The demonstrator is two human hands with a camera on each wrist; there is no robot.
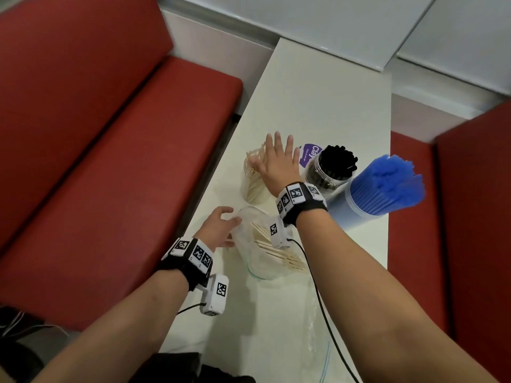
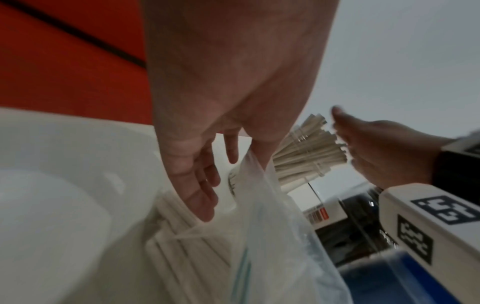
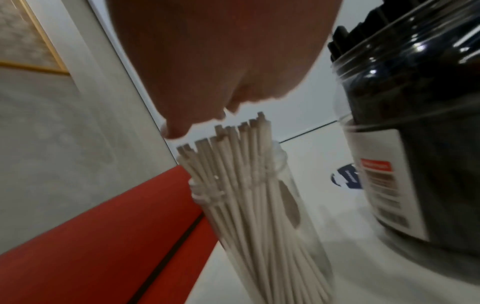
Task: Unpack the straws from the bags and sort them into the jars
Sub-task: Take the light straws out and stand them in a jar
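Five entries, largest first.

1. Table (image 1: 318,87): white, narrow; bears all the items below.
2. Blue-straw jar (image 1: 367,197): packed full, at the right edge of the table. Likely top-heavy; take it low on the wall.
3. Black-straw jar (image 1: 329,172): clear plastic, full, upright. The wall looks smooth and probably slippery.
4. Plastic bag (image 1: 257,244): thin, limp film lying near the front edge, with some white straws (image 1: 279,252) inside. Left hand (image 1: 218,225) has its fingers curled on the mouth edge. Best held at the rim, since the film gives no support.
5. White-straw jar (image 1: 253,178): slim, tipped leftward, straws fanned out. Right hand (image 1: 276,164) is flat, fingers spread wide over the tips, holding nothing. The straws are presumably light, stiff and crushable; gather them mid-length.
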